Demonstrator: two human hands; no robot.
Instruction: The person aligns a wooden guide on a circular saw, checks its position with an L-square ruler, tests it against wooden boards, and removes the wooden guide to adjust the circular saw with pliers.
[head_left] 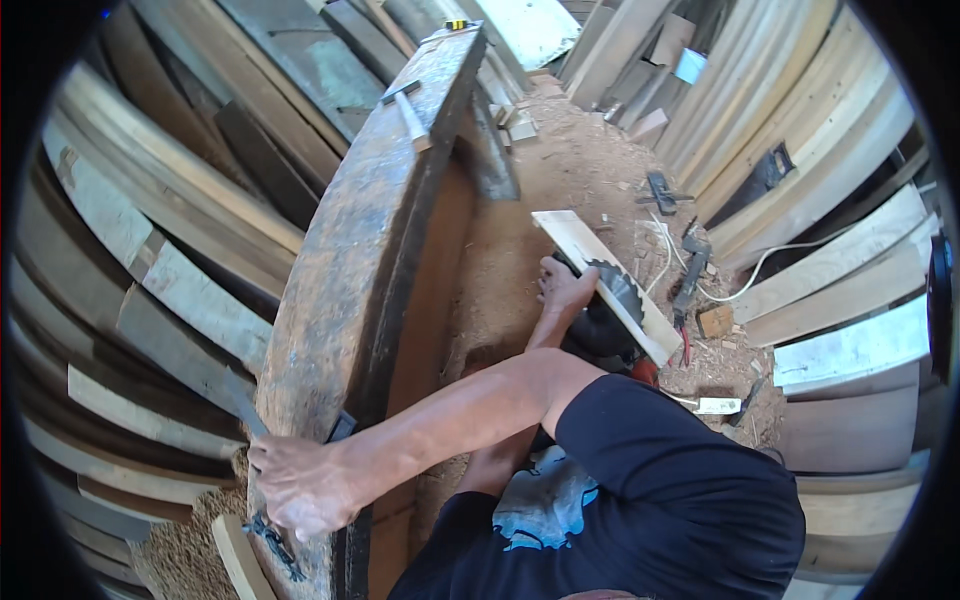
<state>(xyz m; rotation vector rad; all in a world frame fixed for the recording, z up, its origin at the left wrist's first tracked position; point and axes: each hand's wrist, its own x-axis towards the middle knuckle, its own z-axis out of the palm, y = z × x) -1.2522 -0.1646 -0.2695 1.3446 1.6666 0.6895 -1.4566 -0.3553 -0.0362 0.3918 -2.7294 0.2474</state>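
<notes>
My right arm crosses over my left and reaches to the worn wooden bench [335, 260]. There my right hand [305, 490] is closed over a thin grey metal file [243, 405], whose blade sticks out past the bench's left edge; its other end is hidden in the fist. My left hand [566, 288] grips the edge of a circular saw that lies upturned by my legs. A pale wooden board [560, 235] forms the saw's base, and the toothed saw blade [625, 290] stands up through it, close to my fingers. The saw's dark body is partly hidden under the board.
On the bench lie a hammer [410, 120], a yellow-black tape measure [457, 24] and a dark tangled bundle [272, 545]. Sawdust covers the floor, with red-handled pliers [685, 345], a white cord [765, 262] and a wood block [715, 321]. A handsaw [770, 170] leans against planks.
</notes>
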